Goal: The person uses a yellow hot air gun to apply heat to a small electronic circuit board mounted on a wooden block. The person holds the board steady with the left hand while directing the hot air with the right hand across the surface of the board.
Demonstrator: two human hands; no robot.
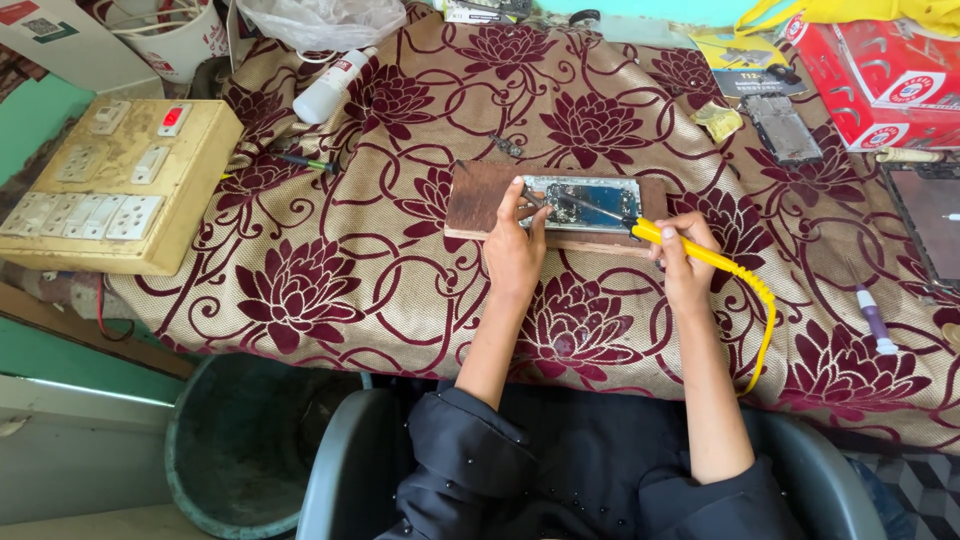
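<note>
1. My right hand has its fingers closed around the yellow handle of a soldering iron; its thin metal shaft runs up and to the left, with the tip resting on the opened phone.
2. My left hand pinches slim metal tweezers between thumb and forefinger, fingers closed, their points at the phone's left end.
3. The phone lies flat on a brown wooden block, its long axis left to right across me, just beyond both hands. The iron's tip and the tweezers nearly meet near the left end, so my left hand is the nearer one.
4. The block sits on a worktop draped in a woven beige cloth with maroon flowers.
5. The iron's coiled yellow cord trails off to my right, springy and plastic.
6. Well apart: a yellowed switchboard at left, a white squeeze bottle, a red carton and another stripped phone frame.
</note>
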